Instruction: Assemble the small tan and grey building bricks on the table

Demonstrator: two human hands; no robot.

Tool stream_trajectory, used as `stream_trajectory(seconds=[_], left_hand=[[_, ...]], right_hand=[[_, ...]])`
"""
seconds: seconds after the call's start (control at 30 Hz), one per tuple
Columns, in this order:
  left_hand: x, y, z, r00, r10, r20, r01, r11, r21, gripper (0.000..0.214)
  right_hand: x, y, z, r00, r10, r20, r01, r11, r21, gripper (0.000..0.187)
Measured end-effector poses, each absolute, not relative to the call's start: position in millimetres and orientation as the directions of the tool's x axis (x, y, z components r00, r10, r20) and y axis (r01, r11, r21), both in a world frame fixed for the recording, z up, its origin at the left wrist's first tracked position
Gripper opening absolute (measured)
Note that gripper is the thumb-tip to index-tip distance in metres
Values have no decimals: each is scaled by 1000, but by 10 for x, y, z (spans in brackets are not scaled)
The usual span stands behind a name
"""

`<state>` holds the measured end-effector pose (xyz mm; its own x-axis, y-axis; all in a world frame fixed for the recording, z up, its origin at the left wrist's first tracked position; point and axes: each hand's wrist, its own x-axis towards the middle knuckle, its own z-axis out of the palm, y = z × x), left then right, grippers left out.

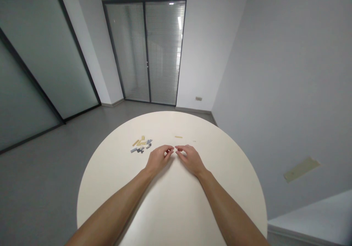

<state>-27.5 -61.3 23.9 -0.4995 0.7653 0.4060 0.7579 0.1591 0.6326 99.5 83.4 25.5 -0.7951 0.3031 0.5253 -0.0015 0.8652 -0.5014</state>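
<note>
My left hand (158, 158) and my right hand (189, 158) rest side by side on the round cream table (170, 202), fingertips almost meeting in the middle. Both hands have their fingers curled into a pinch; whatever sits between the fingertips is too small to make out. Just left of my left hand lies a small heap of tan and grey building-block pieces (141, 146). One tan piece (178, 137) lies alone beyond my right hand, and a tiny pale piece (194, 141) sits to its right.
The table stands in a bare room with a grey floor. Glass doors with blinds (147, 51) are at the far end, frosted glass panels on the left, a plain wall on the right. A white surface (316, 216) shows at the lower right.
</note>
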Motion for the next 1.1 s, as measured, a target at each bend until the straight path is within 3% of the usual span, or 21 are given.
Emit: stream_trajectory(seconds=[0.2, 0.33, 0.53, 0.7, 0.9, 1.1], left_hand=[[-293, -615, 194, -487, 782, 389, 781, 192, 594, 25], [-301, -602, 115, -478, 789, 385, 806, 221, 548, 31], [-315, -591, 20, -315, 858, 406, 893, 123, 432, 41], [-323, -595, 3, -291, 866, 407, 902, 106, 419, 41], [-318, -601, 16, -302, 871, 387, 892, 115, 438, 39], [-302, -601, 39, -325, 870, 372, 881, 135, 453, 37]], right_hand=[[991, 858, 243, -799, 305, 518, 21, 875, -483, 19], [986, 926, 194, -774, 372, 513, 108, 876, -470, 18], [1044, 1101, 110, -653, 642, 402, 500, 764, -408, 22], [1102, 1179, 161, -611, 722, 323, 680, 689, -252, 26], [1111, 1250, 172, -573, 754, 320, 734, 646, -208, 29], [1123, 1220, 158, -594, 706, 385, 698, 691, -191, 26]])
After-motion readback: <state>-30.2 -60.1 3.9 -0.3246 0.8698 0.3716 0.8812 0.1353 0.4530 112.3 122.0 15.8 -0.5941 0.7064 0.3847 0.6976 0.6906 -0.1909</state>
